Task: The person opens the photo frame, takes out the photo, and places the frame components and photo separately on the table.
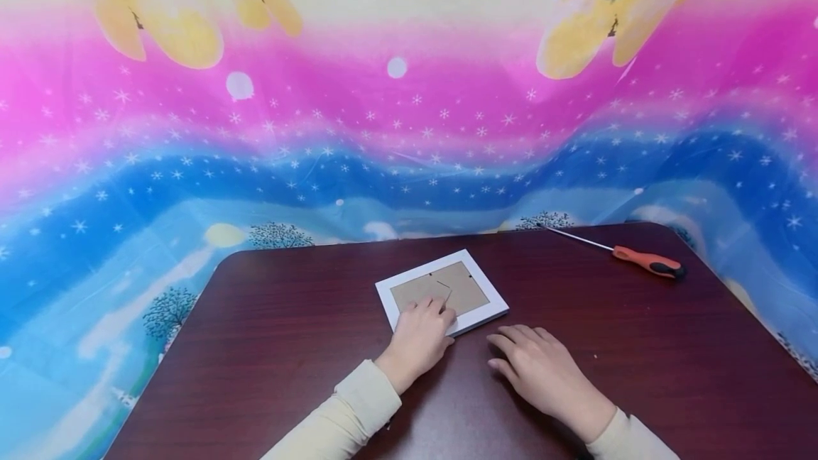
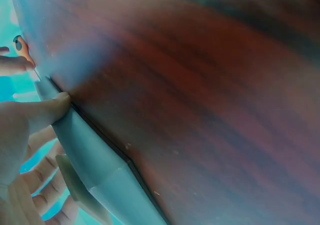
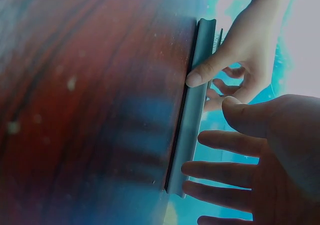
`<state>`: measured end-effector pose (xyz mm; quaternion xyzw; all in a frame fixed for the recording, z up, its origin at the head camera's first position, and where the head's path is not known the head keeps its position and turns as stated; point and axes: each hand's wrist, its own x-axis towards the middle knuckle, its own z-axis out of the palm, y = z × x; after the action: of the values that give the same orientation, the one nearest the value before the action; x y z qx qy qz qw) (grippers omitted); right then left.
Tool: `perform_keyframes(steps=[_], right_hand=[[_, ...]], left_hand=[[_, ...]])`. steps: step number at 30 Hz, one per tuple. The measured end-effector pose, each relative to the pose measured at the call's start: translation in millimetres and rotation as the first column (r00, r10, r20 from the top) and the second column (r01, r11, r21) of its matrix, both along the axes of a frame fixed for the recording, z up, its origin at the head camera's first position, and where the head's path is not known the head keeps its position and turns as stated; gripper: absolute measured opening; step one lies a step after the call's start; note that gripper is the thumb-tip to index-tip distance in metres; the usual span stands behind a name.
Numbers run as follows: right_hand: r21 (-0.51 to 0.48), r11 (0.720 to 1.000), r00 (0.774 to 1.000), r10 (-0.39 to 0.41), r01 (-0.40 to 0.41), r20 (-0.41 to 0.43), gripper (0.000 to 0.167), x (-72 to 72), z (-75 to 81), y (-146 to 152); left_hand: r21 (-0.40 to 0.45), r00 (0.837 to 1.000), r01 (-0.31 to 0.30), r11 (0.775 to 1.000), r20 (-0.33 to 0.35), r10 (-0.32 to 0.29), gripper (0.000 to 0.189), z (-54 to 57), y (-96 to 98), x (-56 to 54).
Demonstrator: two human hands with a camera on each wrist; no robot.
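Note:
A white picture frame (image 1: pixel 476 316) lies back up on the table, its brown backing board (image 1: pixel 471 293) showing, with the outline of a stand flap (image 1: pixel 442 284) on it. My left hand (image 1: pixel 418 336) grips the frame's near side. Its thumb (image 2: pixel 60 105) presses the outer edge while the other fingers curl over the backing, hiding part of the flap. In the left wrist view a thin brown piece (image 2: pixel 75 180) juts up beside these fingers. My right hand (image 1: pixel 543 368) hovers by the frame's near right corner, fingers spread and holding nothing.
An orange and black screwdriver (image 1: pixel 645 261) lies at the far right, its shaft reaching the back edge of the dark red-brown table (image 1: pixel 287 318). Behind the table hangs a pink and blue patterned cloth (image 1: pixel 409 105).

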<state>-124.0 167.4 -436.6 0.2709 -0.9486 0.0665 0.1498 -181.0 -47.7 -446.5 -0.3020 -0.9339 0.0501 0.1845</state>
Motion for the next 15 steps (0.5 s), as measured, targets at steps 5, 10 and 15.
perform_keyframes(steps=[5, 10, 15], right_hand=[[0.007, 1.0, 1.0, -0.01, 0.01, 0.009, 0.034, 0.3, 1.0, 0], [0.012, 1.0, 1.0, -0.01, 0.01, 0.015, 0.034, 0.2, 1.5, 0], [0.01, 1.0, 1.0, -0.015, 0.015, 0.021, 0.034, 0.5, 2.7, 0]], left_hand=[[0.019, 1.0, 0.011, 1.0, 0.028, -0.011, 0.024, 1.1, -5.6, -2.8], [0.032, 0.999, 0.025, 0.999, 0.035, -0.026, 0.021, 0.9, -10.3, -5.8], [0.042, 0.999, 0.032, 0.999, 0.03, -0.033, 0.02, -0.6, -12.8, -7.7]])
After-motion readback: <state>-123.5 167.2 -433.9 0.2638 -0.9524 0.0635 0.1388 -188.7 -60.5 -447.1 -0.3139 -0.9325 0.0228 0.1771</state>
